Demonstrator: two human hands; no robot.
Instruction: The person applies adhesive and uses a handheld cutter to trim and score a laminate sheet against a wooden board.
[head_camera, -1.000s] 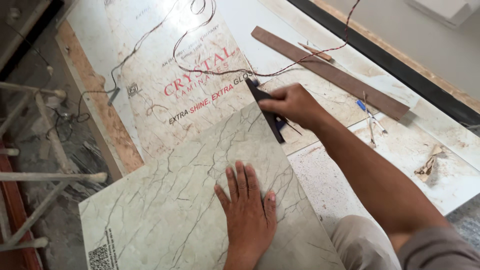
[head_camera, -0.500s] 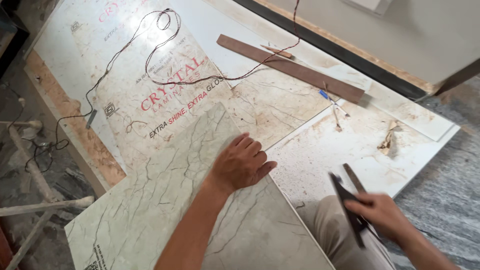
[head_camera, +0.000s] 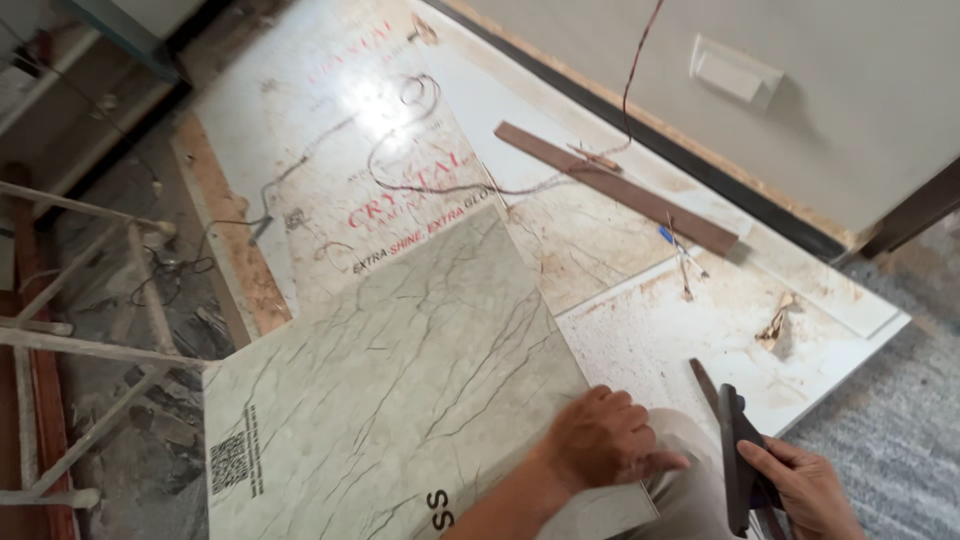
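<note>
Left hand resting palm-down on the near right edge of the marble sheet, fingers curled loose over the rim, gripping nothing. Right hand closed around a dark cutter, blade end pointing up and away, probably a scoring knife. Sheet running long toward far left, just left of the cutter; left hand nearer. Wood strip well apart.

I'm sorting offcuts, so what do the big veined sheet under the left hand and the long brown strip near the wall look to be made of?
The veined sheet looks like decorative laminate with a marble print: pale grey-green, dark veins, thin flat edge, fairly matt finish; it could also be a thin tile. The left hand rests on its near edge. The brown strip seems to be wood or laminate backing: flat, straight, dull dark brown, no gloss.
</note>
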